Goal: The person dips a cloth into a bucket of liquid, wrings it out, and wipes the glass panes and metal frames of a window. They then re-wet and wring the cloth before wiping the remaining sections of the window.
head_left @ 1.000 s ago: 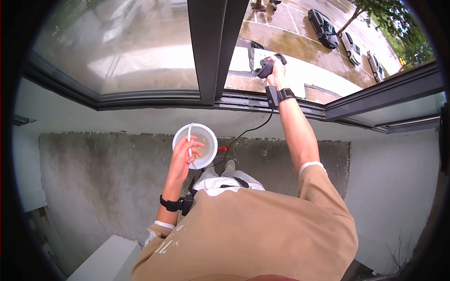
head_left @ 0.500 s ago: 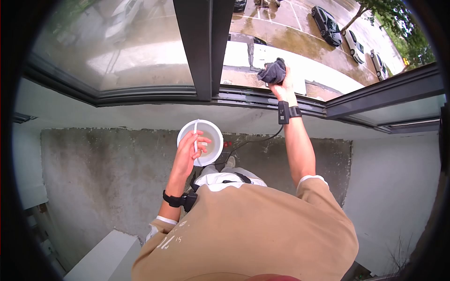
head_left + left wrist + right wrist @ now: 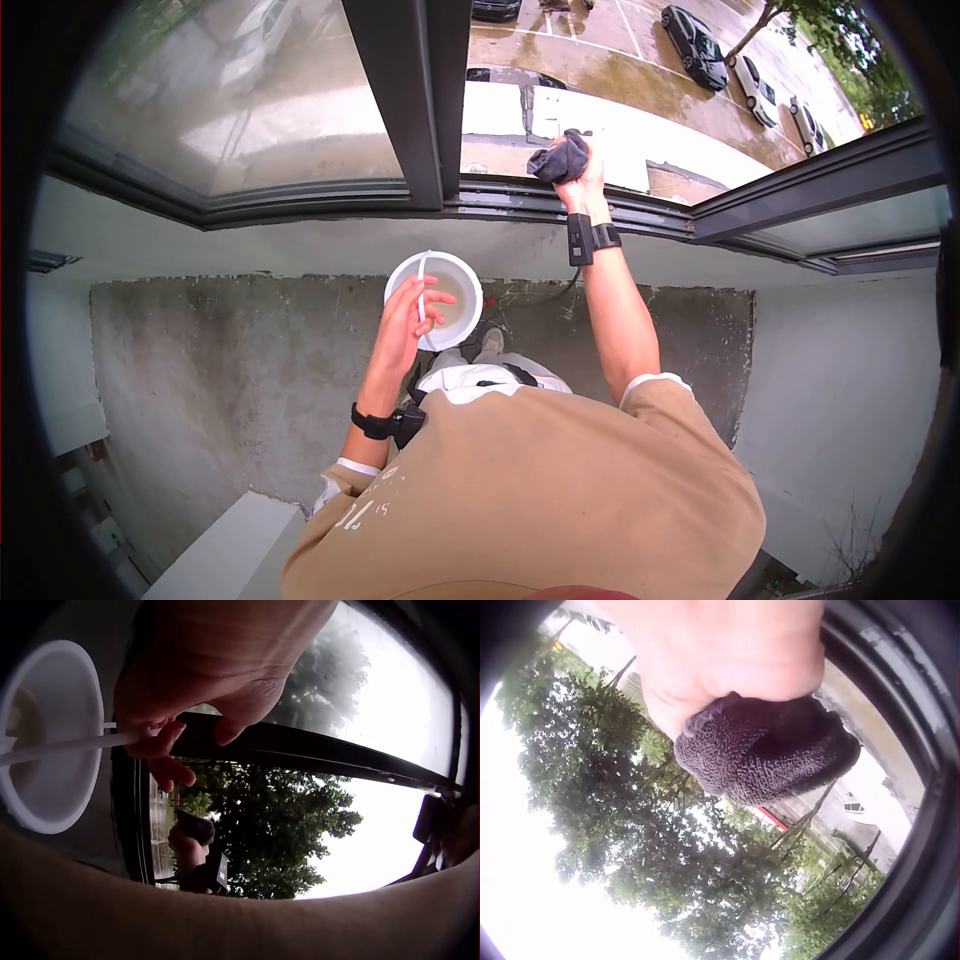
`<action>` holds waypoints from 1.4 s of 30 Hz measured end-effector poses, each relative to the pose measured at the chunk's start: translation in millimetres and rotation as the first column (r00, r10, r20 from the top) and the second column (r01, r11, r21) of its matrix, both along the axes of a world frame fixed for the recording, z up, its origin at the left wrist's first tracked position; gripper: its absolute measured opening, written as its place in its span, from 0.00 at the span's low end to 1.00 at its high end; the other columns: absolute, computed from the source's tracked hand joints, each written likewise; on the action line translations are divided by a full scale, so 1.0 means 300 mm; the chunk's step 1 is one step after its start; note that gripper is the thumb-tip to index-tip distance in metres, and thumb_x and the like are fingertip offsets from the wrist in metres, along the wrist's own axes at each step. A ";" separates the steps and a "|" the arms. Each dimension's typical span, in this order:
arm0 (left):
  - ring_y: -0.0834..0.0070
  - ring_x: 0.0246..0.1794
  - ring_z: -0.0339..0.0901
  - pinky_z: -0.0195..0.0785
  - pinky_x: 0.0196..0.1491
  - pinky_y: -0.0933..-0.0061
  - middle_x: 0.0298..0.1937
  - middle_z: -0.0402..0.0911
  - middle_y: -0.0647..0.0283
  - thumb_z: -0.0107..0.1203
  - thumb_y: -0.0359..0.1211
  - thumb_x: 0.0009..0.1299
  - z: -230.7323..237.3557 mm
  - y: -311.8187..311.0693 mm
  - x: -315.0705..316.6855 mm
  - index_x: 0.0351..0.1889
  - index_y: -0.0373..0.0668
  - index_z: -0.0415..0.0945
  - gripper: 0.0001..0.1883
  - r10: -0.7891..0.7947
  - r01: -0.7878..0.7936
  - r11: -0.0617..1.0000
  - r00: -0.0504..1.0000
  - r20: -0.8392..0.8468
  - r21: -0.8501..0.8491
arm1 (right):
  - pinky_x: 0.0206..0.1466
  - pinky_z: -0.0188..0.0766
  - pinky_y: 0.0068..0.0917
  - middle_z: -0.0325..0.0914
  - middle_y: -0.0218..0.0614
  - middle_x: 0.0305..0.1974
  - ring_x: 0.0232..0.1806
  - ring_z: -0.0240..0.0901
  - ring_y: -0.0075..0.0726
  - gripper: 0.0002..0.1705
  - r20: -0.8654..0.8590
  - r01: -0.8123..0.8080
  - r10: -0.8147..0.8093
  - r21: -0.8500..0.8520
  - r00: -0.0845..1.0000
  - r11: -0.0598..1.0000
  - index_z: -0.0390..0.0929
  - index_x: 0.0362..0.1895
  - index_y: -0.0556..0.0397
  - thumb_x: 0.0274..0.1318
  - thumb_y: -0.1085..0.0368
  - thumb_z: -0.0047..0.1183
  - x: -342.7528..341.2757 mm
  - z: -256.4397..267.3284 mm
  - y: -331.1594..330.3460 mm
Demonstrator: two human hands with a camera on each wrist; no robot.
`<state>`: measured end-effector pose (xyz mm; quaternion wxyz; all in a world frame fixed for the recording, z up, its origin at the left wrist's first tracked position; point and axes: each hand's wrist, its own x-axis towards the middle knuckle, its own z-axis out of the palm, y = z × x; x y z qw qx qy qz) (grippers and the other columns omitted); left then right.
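A white bucket [image 3: 474, 318] with cloudy water in it hangs in front of the person's legs, below the window. My left hand [image 3: 402, 314] has its fingers curled round the white handle [image 3: 422, 266]; the left wrist view shows the handle [image 3: 82, 745] running under those fingers. Out through the window opening, just beyond the sill track [image 3: 510, 204], my right hand [image 3: 590, 182] grips a bunched dark grey cloth [image 3: 560, 158]. Seen from the right wrist, the fuzzy cloth [image 3: 765, 757] bulges out of the fist, whose fingertips are hidden.
A dark window upright [image 3: 405, 90] and a wet-looking glass pane [image 3: 250, 130] stand left of the opening. On the right another sash [image 3: 820, 185] angles inward. Outside lie a pale ledge [image 3: 620, 135] and a car park with cars [image 3: 695, 48]. A cable hangs from the right wrist.
My right hand has drawn the cloth back from farther out over the ledge toward the window track. The left hand and bucket sit slightly farther right and up in the head view.
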<state>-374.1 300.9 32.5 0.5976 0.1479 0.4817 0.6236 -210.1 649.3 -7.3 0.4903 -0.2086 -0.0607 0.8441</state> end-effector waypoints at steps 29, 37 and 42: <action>0.82 0.25 0.76 0.57 0.22 0.87 0.41 0.83 0.46 0.41 0.41 0.79 0.023 -0.041 0.013 0.55 0.37 0.68 0.17 0.010 -0.010 1.000 1.000 -0.005 0.008 | 0.45 0.83 0.32 0.74 0.50 0.45 0.41 0.74 0.48 0.26 -0.147 -0.072 0.044 -0.193 0.988 0.979 0.68 0.54 0.64 0.48 0.73 0.58 0.021 0.108 -0.174; 0.81 0.25 0.76 0.56 0.21 0.87 0.41 0.83 0.45 0.42 0.41 0.79 0.028 -0.065 0.004 0.54 0.38 0.68 0.17 0.029 -0.029 1.000 1.000 -0.004 0.005 | 0.29 0.73 0.24 0.75 0.39 0.37 0.33 0.72 0.36 0.12 0.051 -0.065 0.062 0.049 0.997 0.997 0.72 0.44 0.59 0.54 0.70 0.50 0.033 -0.011 -0.110; 0.80 0.29 0.79 0.53 0.22 0.87 0.43 0.83 0.49 0.50 0.38 0.76 0.029 -0.072 -0.017 0.54 0.41 0.66 0.15 0.021 -0.021 1.000 1.000 -0.011 0.012 | 0.36 0.71 0.25 0.76 0.33 0.35 0.30 0.72 0.28 0.14 0.600 -0.337 0.039 0.395 0.799 0.855 0.73 0.41 0.54 0.45 0.73 0.49 -0.067 0.152 -0.386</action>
